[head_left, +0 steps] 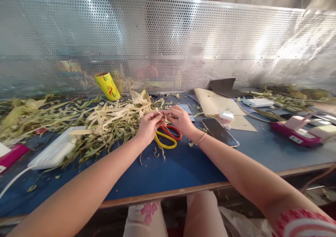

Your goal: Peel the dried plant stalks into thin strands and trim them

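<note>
L fingers (156, 118) & R fingers (172, 111) pinching pale plant strip (165, 119), yellow tube (107, 85) behind w/ red logo, lettering illegible.

Along the table's (183, 174) far edge stands a screen (168, 44). Plant stalks (112, 116) spread over the left, a tube (108, 86) behind them. Scissors handles (169, 147) lie centrally; right of them a phone (219, 132), paper (215, 102) beyond it, and a power strip (295, 136) farther right.

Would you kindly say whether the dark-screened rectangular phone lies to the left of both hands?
No, the phone lies on the blue-topped table, to the right of the right hand.
</note>
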Motion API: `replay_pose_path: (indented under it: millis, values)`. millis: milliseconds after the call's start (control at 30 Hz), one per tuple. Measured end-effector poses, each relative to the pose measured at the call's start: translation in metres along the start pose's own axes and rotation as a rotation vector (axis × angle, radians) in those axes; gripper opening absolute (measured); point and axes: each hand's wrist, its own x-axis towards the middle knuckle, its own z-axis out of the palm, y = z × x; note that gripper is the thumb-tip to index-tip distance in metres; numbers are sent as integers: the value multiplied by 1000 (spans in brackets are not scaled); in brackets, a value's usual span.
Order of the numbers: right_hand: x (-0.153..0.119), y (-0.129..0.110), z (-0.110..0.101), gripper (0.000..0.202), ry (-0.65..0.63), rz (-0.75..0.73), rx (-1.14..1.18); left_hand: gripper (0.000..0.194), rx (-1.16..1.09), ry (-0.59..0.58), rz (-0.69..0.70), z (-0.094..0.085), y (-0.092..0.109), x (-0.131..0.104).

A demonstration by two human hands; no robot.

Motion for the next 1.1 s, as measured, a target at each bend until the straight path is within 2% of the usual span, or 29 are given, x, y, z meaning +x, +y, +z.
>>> replay_pose_path:
  millis: [133,300,467,600,667,867,1100]
  values:
    - [0,-3,-1,11,0,43,61,14,-37,-51,-27,-2,2,3]
    - [0,-6,-1,10,-4,45,92,13,-37,-9,-49,-1,6,3]
    - [1,-7,-4,7,4,-31,52,15,12,5,-99,0,8,2]
    - [2,-5,-3,4,62,-146,-34,14,64,24,-85,0,5,2]
    - [3,-5,-1,6,86,-144,-46,12,87,45,-66,0,3,3]
    - [2,-7,3,8,-3,-10,62,11,243,56,60,-6,0,7]
    - [4,-8,7,12,82,267,237,16,439,52,184,-6,-4,4]
